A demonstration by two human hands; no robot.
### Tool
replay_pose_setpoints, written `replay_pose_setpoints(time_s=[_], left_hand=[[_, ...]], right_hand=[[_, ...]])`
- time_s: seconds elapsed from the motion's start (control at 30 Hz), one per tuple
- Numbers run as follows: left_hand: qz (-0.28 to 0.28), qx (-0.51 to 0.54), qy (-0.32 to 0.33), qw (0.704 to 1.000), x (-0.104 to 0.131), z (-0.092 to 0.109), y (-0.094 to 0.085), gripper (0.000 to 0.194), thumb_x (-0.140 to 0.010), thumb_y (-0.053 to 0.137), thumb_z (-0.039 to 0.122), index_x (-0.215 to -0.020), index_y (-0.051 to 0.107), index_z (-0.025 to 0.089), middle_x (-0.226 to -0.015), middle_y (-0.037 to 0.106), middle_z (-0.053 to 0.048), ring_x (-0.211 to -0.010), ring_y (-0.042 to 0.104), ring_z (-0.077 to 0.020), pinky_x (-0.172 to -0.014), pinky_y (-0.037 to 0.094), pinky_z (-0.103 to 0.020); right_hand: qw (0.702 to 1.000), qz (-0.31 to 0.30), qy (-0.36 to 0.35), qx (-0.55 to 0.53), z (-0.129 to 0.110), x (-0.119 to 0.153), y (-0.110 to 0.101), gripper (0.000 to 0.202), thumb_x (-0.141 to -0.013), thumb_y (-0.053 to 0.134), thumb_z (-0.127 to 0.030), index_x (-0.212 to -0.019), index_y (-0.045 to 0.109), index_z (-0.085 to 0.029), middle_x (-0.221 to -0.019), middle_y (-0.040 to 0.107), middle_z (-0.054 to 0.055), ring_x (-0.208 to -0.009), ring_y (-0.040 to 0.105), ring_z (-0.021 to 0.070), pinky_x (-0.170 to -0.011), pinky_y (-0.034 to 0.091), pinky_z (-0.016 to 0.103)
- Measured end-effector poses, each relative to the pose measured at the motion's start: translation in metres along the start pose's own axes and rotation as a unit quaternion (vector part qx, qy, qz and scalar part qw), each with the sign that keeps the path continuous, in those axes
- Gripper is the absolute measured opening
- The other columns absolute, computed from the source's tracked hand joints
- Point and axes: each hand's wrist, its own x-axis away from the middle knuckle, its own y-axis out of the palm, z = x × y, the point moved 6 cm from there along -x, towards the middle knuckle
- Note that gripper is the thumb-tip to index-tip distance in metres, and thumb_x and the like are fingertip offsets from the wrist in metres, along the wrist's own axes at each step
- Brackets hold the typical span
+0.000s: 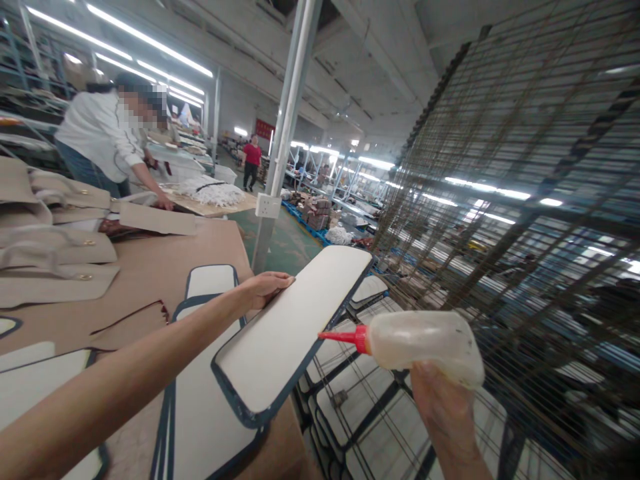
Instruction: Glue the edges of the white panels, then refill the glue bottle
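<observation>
White panel (305,327) in left hand (264,291), red-tipped bottle (423,340) in right hand (443,393), nozzle (345,337) at the panel's edge (295,381)

The panel (305,320) is cream, edged in dark blue.

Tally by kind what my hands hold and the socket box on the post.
White, dark-blue-edged rounded panel, left hand: 1
Translucent, red-nozzled plastic bottle, right hand: 1
White rectangular socket box: 1
Total: 3

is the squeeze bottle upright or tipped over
Tipped: the squeeze bottle lies nearly horizontal in the right hand, red nozzle toward the white panel.
</observation>
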Motion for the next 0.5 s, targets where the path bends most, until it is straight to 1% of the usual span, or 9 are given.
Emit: replay_pose_setpoints(time_s=[0.1,0.2,0.3,0.4,0.5], left_hand=[[0.000,0.000,-0.001,1.000,0.001,0.001,0.000,0.027,-0.057,0.083,0.028,-0.069,0.063,0.014,-0.061,0.068,-0.003,-0.051,0.062,-0.0172,-0.048,0.051,-0.027],[-0.001,0.000,-0.004,1.000,0.003,0.002,0.001,0.026,-0.059,0.082,0.028,-0.070,0.063,0.014,-0.061,0.068,-0.004,-0.050,0.062,-0.0174,-0.048,0.051,-0.027],[0.002,0.003,-0.004,1.000,0.005,0.004,0.001,0.021,-0.063,0.079,0.025,-0.070,0.062,0.014,-0.061,0.068,-0.004,-0.050,0.062,-0.0170,-0.048,0.051,-0.026],[0.008,0.007,-0.001,1.000,0.005,0.005,0.000,0.017,-0.066,0.076,0.022,-0.069,0.062,0.015,-0.059,0.067,-0.003,-0.049,0.061,-0.0166,-0.047,0.051,-0.026],[0.011,0.009,0.000,1.000,0.005,0.005,-0.001,0.015,-0.067,0.075,0.021,-0.069,0.062,0.014,-0.059,0.067,-0.003,-0.048,0.061,-0.0165,-0.047,0.051,-0.026]], right_hand=[[1.000,0.009,-0.002,-0.008,0.003,0.003,-0.002,0.064,-0.063,0.075,-0.030,-0.123,0.054,-0.023,-0.109,0.067,0.009,-0.087,0.066,0.0258,-0.077,0.055,0.040],[1.000,0.019,0.001,-0.010,0.007,0.006,-0.004,0.062,-0.061,0.076,-0.028,-0.120,0.057,-0.023,-0.100,0.070,0.007,-0.084,0.066,0.0255,-0.074,0.056,0.038],[1.000,0.008,0.001,-0.029,0.010,0.010,-0.003,0.059,-0.060,0.077,-0.027,-0.116,0.059,-0.025,-0.091,0.070,0.004,-0.080,0.067,0.0242,-0.068,0.057,0.035],[0.999,0.005,-0.001,-0.044,0.014,0.014,-0.004,0.055,-0.060,0.078,-0.027,-0.112,0.061,-0.026,-0.091,0.070,0.003,-0.080,0.068,0.0237,-0.066,0.057,0.032],[0.999,0.007,-0.002,-0.047,0.016,0.018,-0.005,0.051,-0.059,0.079,-0.028,-0.108,0.062,-0.025,-0.091,0.070,0.003,-0.080,0.068,0.0240,-0.067,0.057,0.034]])
